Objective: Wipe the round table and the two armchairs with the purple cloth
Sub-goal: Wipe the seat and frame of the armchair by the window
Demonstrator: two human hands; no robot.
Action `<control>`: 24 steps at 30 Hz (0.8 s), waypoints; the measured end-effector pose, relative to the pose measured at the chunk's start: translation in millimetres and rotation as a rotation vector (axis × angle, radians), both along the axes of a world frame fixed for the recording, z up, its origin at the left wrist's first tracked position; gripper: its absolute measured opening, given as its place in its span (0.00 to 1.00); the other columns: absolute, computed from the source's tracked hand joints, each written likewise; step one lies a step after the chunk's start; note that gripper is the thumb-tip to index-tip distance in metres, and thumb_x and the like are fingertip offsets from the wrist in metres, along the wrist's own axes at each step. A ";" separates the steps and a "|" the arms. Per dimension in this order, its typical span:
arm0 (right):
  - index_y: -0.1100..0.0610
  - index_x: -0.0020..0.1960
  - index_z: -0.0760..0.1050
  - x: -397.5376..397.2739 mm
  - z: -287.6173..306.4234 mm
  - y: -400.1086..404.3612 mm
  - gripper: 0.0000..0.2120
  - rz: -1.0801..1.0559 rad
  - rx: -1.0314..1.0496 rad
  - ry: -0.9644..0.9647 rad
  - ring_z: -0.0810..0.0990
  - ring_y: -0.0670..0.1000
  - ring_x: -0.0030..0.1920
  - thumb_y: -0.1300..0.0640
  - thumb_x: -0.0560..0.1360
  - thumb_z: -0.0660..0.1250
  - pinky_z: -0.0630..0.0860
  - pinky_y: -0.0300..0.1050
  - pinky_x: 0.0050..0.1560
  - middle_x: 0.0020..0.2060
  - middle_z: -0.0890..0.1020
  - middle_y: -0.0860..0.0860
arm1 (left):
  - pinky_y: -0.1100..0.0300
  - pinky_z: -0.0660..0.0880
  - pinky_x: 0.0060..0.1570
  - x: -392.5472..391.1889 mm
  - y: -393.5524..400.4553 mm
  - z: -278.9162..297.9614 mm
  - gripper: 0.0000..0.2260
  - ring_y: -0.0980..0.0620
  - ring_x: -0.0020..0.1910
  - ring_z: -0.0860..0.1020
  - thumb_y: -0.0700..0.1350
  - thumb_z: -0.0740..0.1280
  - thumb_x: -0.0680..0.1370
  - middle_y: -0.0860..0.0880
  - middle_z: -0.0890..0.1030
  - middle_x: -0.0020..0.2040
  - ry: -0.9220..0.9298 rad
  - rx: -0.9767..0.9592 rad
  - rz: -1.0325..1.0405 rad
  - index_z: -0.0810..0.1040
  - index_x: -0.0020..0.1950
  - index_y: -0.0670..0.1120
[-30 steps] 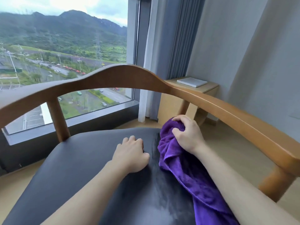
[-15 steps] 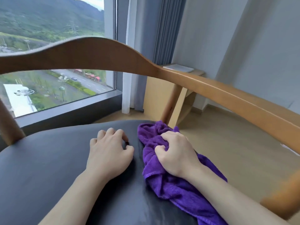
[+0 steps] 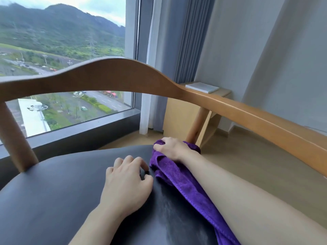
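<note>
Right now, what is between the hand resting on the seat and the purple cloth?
Only a narrow strip of bare black seat separates the left hand from the purple cloth, which the right hand grips, in the head view.

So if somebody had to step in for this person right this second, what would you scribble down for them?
Right hand: grips the bunched purple cloth at the far right edge of the armchair seat, close to the rear leg.
Left hand: rests on the seat beside the cloth, fingers loosely curled, holding nothing.
Cloth trails back along the seat under the right forearm.
Done: a damp-looking streak on the seat near the cloth suggests that strip is wiped.
Left: the rest of the seat, the wooden backrest and arm rail, as far as one can tell. The second armchair and the round table are out of view.
</note>
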State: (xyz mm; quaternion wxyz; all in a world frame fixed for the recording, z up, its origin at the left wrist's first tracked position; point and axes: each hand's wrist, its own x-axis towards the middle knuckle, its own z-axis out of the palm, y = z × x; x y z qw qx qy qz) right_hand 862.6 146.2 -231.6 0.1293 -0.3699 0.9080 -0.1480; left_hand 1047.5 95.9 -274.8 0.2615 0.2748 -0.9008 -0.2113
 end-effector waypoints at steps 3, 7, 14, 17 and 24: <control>0.54 0.49 0.74 9.7 -1.0 19.7 0.16 -0.020 -0.016 0.057 0.78 0.62 0.56 0.45 0.73 0.55 0.74 0.57 0.62 0.55 0.82 0.57 | 0.57 0.62 0.53 -0.5 1.4 2.0 0.04 0.54 0.51 0.66 0.52 0.59 0.74 0.58 0.71 0.43 0.007 0.008 0.002 0.73 0.46 0.58; 0.56 0.47 0.75 24.8 1.3 65.9 0.14 -0.077 0.016 0.166 0.76 0.61 0.48 0.51 0.70 0.55 0.75 0.51 0.52 0.51 0.81 0.57 | 0.56 0.61 0.55 -2.0 4.6 2.9 0.08 0.52 0.55 0.66 0.53 0.60 0.74 0.58 0.71 0.47 -0.018 -0.002 -0.004 0.74 0.51 0.59; 0.55 0.49 0.77 35.1 -4.4 69.9 0.14 0.036 -0.103 0.245 0.77 0.62 0.58 0.54 0.70 0.55 0.71 0.50 0.56 0.52 0.81 0.55 | 0.54 0.62 0.61 -1.0 6.1 4.2 0.14 0.53 0.60 0.65 0.55 0.58 0.75 0.58 0.70 0.55 -0.048 -0.038 -0.015 0.74 0.59 0.60; 0.57 0.67 0.75 13.6 4.0 41.5 0.25 0.167 -0.034 0.007 0.68 0.60 0.73 0.52 0.73 0.55 0.63 0.53 0.73 0.67 0.77 0.55 | 0.56 0.61 0.59 -0.3 5.2 3.5 0.13 0.54 0.59 0.65 0.54 0.58 0.75 0.59 0.70 0.54 -0.040 -0.022 -0.023 0.75 0.58 0.60; 0.51 0.43 0.73 6.8 -5.1 30.7 0.14 -0.016 -0.099 -0.010 0.79 0.60 0.55 0.47 0.72 0.51 0.75 0.55 0.60 0.54 0.83 0.55 | 0.58 0.60 0.57 9.1 2.2 3.5 0.10 0.55 0.58 0.66 0.50 0.61 0.75 0.62 0.70 0.53 -0.037 0.013 -0.087 0.76 0.54 0.62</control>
